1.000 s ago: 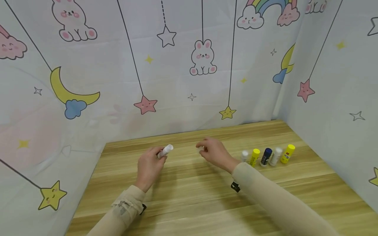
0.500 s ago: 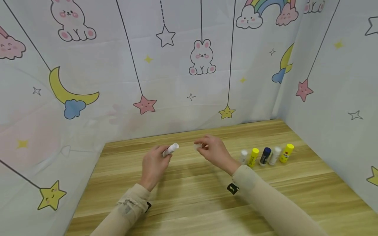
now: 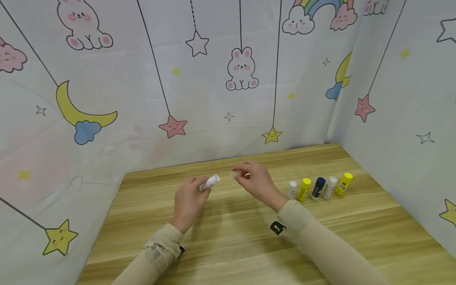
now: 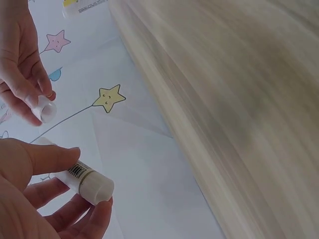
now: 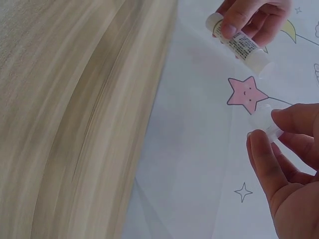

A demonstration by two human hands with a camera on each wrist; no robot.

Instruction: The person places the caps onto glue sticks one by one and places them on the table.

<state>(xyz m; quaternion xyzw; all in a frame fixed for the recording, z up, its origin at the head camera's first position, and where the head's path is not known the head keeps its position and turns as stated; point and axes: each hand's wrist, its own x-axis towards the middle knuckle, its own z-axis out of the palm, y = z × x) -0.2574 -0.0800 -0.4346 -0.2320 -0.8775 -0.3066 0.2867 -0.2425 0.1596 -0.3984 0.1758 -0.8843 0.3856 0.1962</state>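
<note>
My left hand [image 3: 189, 200] grips a white glue stick [image 3: 210, 183] tilted up toward the right, its cap off. In the left wrist view the glue stick [image 4: 84, 180] shows a barcode label, with thumb and fingers around the barrel. A translucent white cap [image 3: 234, 174] is pinched between thumb and fingertips of my right hand [image 3: 258, 182]. The left wrist view shows the cap's [image 4: 46, 110] hollow end. In the right wrist view the cap [image 5: 266, 122] and the uncapped glue stick [image 5: 239, 45] stand apart, with a gap between them.
To the right stands a row of several glue sticks: a white one [image 3: 292, 189], a yellow one [image 3: 304, 189], a dark blue one [image 3: 318, 188], another white one [image 3: 329, 187] and another yellow one [image 3: 344, 184]. A printed curtain [image 3: 199, 95] rises behind the wooden table [image 3: 228, 253].
My left hand has moved right with the glue stick. The right hand has shifted slightly left with the cap, so the two are closer together. The head view has turned slightly right.
</note>
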